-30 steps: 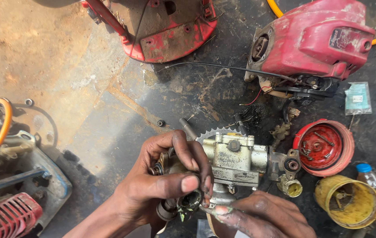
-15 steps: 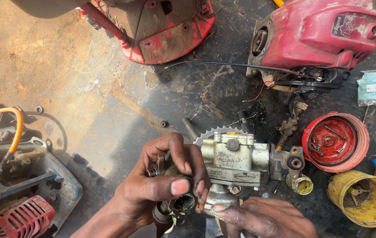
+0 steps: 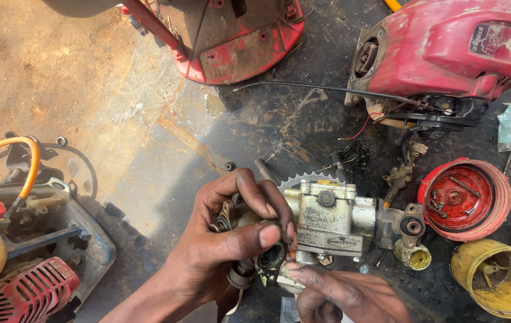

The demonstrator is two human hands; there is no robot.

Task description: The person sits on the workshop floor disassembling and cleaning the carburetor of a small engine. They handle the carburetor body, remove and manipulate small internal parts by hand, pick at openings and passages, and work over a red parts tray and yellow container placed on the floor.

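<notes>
Left hand clamped round the pump end – body running rightward – right hand just below, fingertips pinching, contents unclear.

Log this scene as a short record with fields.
Setting: oily workshop floor
Left hand: grips a small metal part against the pump body
Right hand: fingertips at the pump body's underside
Right of pump: red round cover, yellow tub
Top: red engine
Left edge: red machine, orange hose
</notes>
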